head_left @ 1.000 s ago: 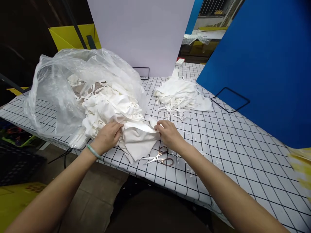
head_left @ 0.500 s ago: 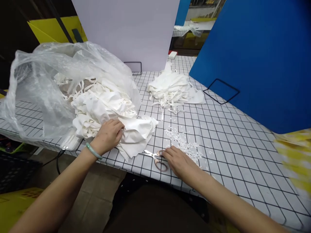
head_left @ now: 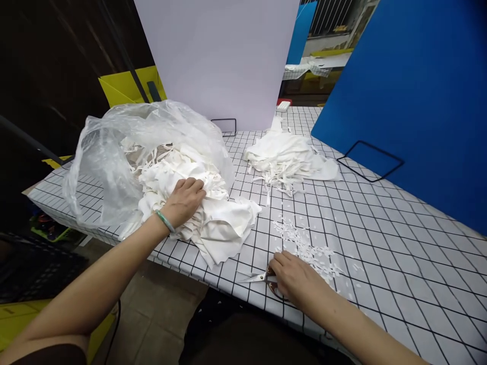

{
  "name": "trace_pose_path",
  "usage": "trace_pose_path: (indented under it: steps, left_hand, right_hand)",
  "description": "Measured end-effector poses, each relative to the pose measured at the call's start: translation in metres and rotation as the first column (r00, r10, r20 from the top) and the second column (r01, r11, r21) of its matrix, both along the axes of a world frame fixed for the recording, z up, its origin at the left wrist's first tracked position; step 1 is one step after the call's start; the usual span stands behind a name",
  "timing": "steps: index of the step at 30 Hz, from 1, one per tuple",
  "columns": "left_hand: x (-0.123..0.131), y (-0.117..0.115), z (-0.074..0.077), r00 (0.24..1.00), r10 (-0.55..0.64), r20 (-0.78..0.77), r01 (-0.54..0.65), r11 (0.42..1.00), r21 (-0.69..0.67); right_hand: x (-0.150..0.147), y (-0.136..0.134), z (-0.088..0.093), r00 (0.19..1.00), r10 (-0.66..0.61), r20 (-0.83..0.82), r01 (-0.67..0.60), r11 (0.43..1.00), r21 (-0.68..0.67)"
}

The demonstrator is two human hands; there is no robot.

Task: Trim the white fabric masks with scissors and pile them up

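Observation:
My left hand [head_left: 186,200], with a green bangle at its wrist, is closed on the pile of white cloth pieces [head_left: 228,228] at the mouth of the clear plastic bag. Its fingertips are partly sunk in the folds. At the table's near edge, my right hand [head_left: 292,271] has its fingers curled on the handles of a pair of scissors [head_left: 259,278]. The blades point left, slightly apart, below the cloth. Tiny white snippets [head_left: 304,246] lie scattered just beyond my right hand.
The clear bag [head_left: 102,167] spreads over the table's left side. A second heap of white cloth [head_left: 289,152] with thin strips lies farther back. A pale lilac panel [head_left: 220,56] and a blue panel [head_left: 411,96] stand on the gridded tablecloth [head_left: 380,253], with black wire stands.
My right hand has closed further over the scissors' handles, and the scissors have turned slightly. My left hand has moved a little up over the cloth. The camera view has shifted left and up.

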State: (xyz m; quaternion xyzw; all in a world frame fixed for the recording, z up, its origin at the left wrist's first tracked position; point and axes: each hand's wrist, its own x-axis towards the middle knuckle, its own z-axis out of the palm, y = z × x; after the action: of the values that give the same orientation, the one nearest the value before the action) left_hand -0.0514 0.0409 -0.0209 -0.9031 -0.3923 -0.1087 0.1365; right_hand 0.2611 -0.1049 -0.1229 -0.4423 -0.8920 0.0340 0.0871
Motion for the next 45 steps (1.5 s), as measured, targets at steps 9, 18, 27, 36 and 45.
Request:
trace_pose_path:
  steps: [9, 18, 27, 36, 45]
  left_hand:
    - [0.012, -0.046, -0.019, 0.922, 0.245, 0.300, -0.086, 0.884, -0.459]
    - [0.028, -0.070, -0.012, 0.762, 0.446, 0.469, 0.085, 0.649, -0.756]
    - [0.035, -0.116, -0.012, 0.410, 0.822, 0.396, 0.404, 0.226, -0.886]
    - [0.030, -0.148, -0.030, 0.118, 0.958, 0.261, 0.512, 0.167, -0.842]
    - [0.040, -0.147, -0.026, 0.319, 0.941, 0.114, 0.656, -0.132, -0.743]
  right_hand:
    - [0.028, -0.031, 0.006, 0.670, -0.464, -0.579, 0.177, 0.858, -0.483]
    - [-0.024, -0.016, 0.023, 0.113, -0.718, -0.687, -0.202, 0.660, -0.723]
    - [-0.076, 0.014, 0.023, 0.437, -0.531, -0.726, 0.078, 0.826, -0.558]
    - [-0.088, 0.027, 0.029, 0.162, -0.502, -0.850, -0.066, 0.854, -0.517]
    - [-0.078, 0.019, 0.031, 0.126, -0.493, -0.861, -0.142, 0.850, -0.507]
